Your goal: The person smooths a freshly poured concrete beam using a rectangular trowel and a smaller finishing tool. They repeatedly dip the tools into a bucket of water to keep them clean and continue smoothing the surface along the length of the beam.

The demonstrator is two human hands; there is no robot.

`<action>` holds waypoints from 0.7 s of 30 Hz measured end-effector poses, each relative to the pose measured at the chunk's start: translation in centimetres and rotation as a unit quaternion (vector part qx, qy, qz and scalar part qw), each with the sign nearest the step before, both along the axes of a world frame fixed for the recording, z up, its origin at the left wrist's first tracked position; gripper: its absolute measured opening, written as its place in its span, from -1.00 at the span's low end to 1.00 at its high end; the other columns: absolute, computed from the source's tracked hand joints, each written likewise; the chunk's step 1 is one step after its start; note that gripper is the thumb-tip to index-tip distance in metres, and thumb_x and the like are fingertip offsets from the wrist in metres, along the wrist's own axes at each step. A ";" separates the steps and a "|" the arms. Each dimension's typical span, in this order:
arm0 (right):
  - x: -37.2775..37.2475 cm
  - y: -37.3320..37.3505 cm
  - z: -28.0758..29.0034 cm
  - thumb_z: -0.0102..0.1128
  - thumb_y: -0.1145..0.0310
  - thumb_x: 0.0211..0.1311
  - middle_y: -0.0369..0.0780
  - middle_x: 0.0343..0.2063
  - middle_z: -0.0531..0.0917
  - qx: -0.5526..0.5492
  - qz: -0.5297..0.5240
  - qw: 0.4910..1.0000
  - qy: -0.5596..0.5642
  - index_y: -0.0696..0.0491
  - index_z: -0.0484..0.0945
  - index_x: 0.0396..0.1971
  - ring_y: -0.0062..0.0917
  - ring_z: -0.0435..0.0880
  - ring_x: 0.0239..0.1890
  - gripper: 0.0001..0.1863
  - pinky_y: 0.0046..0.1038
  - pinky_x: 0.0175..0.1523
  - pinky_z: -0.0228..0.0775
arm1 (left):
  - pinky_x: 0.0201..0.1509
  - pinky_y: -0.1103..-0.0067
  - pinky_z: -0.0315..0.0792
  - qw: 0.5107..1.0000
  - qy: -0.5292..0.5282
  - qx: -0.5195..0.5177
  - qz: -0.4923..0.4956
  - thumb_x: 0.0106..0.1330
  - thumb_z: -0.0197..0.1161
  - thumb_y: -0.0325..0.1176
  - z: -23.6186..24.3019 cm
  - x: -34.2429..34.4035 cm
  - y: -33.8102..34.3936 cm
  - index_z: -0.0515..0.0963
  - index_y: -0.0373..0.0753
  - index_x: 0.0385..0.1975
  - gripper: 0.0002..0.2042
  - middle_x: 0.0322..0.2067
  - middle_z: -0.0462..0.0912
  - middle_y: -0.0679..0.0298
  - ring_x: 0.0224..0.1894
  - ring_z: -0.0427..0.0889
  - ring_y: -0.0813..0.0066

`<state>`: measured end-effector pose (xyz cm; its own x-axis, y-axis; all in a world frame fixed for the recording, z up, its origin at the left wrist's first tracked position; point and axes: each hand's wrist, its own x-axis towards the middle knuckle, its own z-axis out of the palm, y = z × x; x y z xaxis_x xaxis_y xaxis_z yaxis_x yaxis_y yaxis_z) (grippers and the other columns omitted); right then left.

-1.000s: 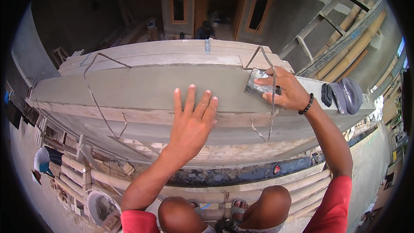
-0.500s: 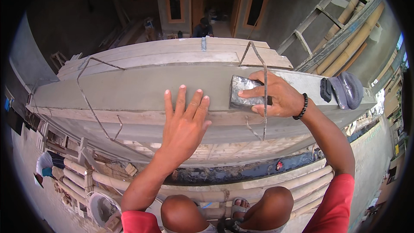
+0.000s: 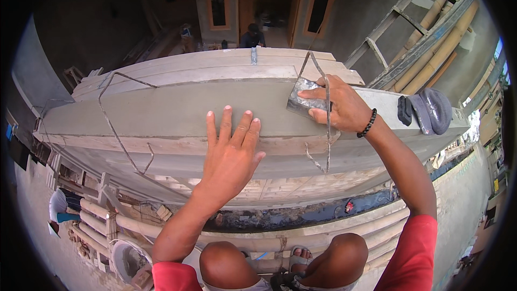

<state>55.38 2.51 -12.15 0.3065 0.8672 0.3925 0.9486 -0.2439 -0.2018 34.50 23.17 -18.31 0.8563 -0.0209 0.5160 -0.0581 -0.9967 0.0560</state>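
My right hand is closed on a small rectangular metal float, its thumb and fingers along the plate and handle. The float rests tilted on the smooth grey cement top of a long ledge, behind a bent steel rod clamp. My left hand lies with fingers spread over the ledge's front wooden board, fingertips on the cement; it holds nothing. Another bent rod clamp straddles the ledge to the left. A grey cloth item and a small black block lie on the right end.
Pale planks run behind the ledge. A ladder and bamboo poles lean at the right. Below lie bamboo scaffolding, a wet ditch and a bucket. One person is beyond the planks, another at lower left.
My right hand has moved the float away from the front board, toward the ledge's back edge, and turned it. My left hand has hardly moved.
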 end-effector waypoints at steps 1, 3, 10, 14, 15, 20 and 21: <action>0.6 -0.5 0.4 0.32 0.18 -0.02 -0.03 -0.16 0.56 -0.025 -0.040 0.999 0.014 -0.06 0.71 -0.05 -0.18 0.52 -0.11 -0.55 -0.23 0.02 0.38 | 0.46 -0.12 -0.19 1.000 -0.001 -0.002 0.000 0.15 0.40 -0.25 0.1 -0.2 0.1 0.42 -0.30 0.20 -0.40 0.27 0.40 0.08 0.40 0.15 -0.15; 1.3 -2.9 0.7 0.33 0.20 -0.01 -0.05 -0.26 0.56 -0.028 -0.124 0.991 0.029 -0.06 0.69 -0.03 -0.22 0.53 -0.18 -0.54 -0.25 -0.03 0.39 | 0.47 -0.11 -0.19 1.000 0.002 -0.010 -0.004 0.16 0.39 -0.24 0.0 -0.1 0.1 0.42 -0.30 0.21 -0.40 0.28 0.40 0.09 0.41 0.15 -0.16; -3.1 -3.6 -0.1 0.36 0.23 0.00 -0.03 -0.33 0.55 0.014 -0.083 0.996 0.001 -0.09 0.68 0.00 -0.20 0.53 -0.14 -0.54 -0.29 0.00 0.39 | 0.47 -0.10 -0.17 1.000 -0.005 -0.006 -0.001 0.17 0.38 -0.21 -0.3 0.0 0.1 0.40 -0.34 0.22 -0.38 0.28 0.39 0.04 0.39 0.16 -0.21; -0.2 -1.9 -0.1 0.33 0.24 0.03 -0.01 -0.31 0.59 0.004 -0.162 0.987 -0.019 -0.03 0.66 0.01 -0.15 0.56 -0.15 -0.53 -0.28 0.04 0.39 | 0.46 -0.11 -0.17 1.000 -0.012 -0.021 -0.009 0.16 0.39 -0.19 0.0 0.0 -0.2 0.40 -0.36 0.21 -0.36 0.28 0.38 -0.01 0.40 0.14 -0.24; 0.9 -2.7 0.2 0.30 0.24 0.04 -0.01 -0.30 0.61 -0.007 -0.212 0.977 -0.030 -0.01 0.66 0.01 -0.15 0.58 -0.16 -0.54 -0.28 0.04 0.39 | 0.46 -0.11 -0.17 0.999 -0.019 -0.028 -0.014 0.15 0.39 -0.19 -0.1 0.1 -0.4 0.40 -0.36 0.21 -0.36 0.28 0.37 -0.02 0.40 0.13 -0.24; -2.3 -3.6 0.1 0.31 0.23 0.02 -0.04 -0.33 0.61 -0.013 -0.203 0.979 0.022 0.06 0.67 -0.03 -0.30 0.56 -0.25 -0.54 -0.35 -0.07 0.40 | 0.47 -0.10 -0.16 0.999 -0.024 -0.037 -0.015 0.15 0.39 -0.17 -0.3 -0.2 -0.3 0.41 -0.36 0.21 -0.36 0.30 0.33 -0.03 0.41 0.10 -0.21; -2.9 -1.8 -0.1 0.31 0.23 0.02 -0.04 -0.34 0.61 -0.007 -0.184 0.983 0.015 0.07 0.66 -0.02 -0.30 0.56 -0.24 -0.53 -0.36 -0.07 0.40 | 0.47 -0.09 -0.16 0.999 -0.026 -0.040 -0.022 0.15 0.39 -0.16 -0.3 0.1 -0.5 0.41 -0.36 0.21 -0.36 0.30 0.32 -0.03 0.42 0.10 -0.21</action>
